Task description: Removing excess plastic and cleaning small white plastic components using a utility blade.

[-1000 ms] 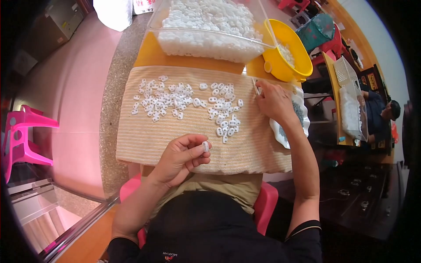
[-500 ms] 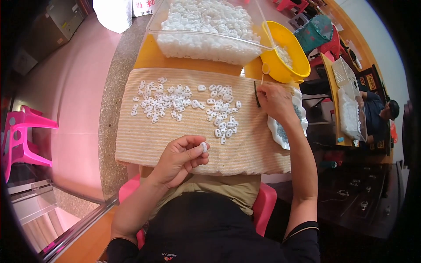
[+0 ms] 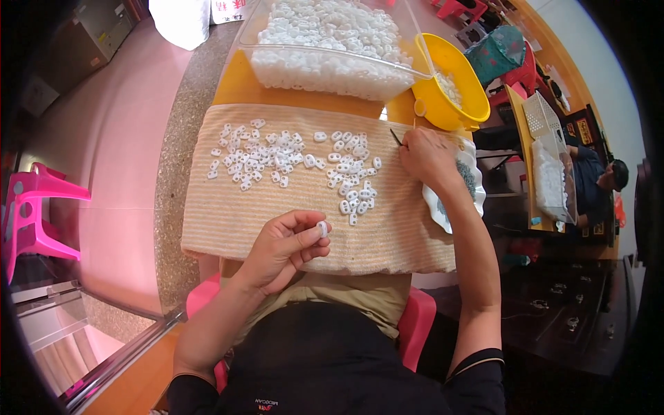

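The left hand (image 3: pixel 280 249) is pinching one small white plastic piece (image 3: pixel 322 228) between thumb and fingertips, holding it over the near edge of the striped cloth (image 3: pixel 228 221), close to the person's lap. The right hand (image 3: pixel 427 155) is closing around a thin dark tool (image 3: pixel 396 137), its tip pointing toward the far left, just beside the right end of the loose white pieces (image 3: pixel 297 159) that are lying scattered across the far half of the cloth.

Handling, as a judgement: the piece is looking light, rigid and smooth, so it is likely slipping easily from a loose hold; a fingertip pinch across its short sides, as shown, is suiting it best. Whether it has holes cannot be told at this size. The cloth is giving some friction, keeping loose pieces from rolling.

Edges and room: a clear bin (image 3: pixel 332 62) heaped with more white pieces is standing at the far edge of the cloth, with a yellow bowl (image 3: pixel 443 97) touching its right end. A white plate (image 3: pixel 443 207) of small dark parts is sitting under the right wrist at the cloth's right edge. The near half of the cloth, between the scattered pieces and the left hand, is offering open working room. A pink stool (image 3: pixel 34 214) is standing well apart on the left.
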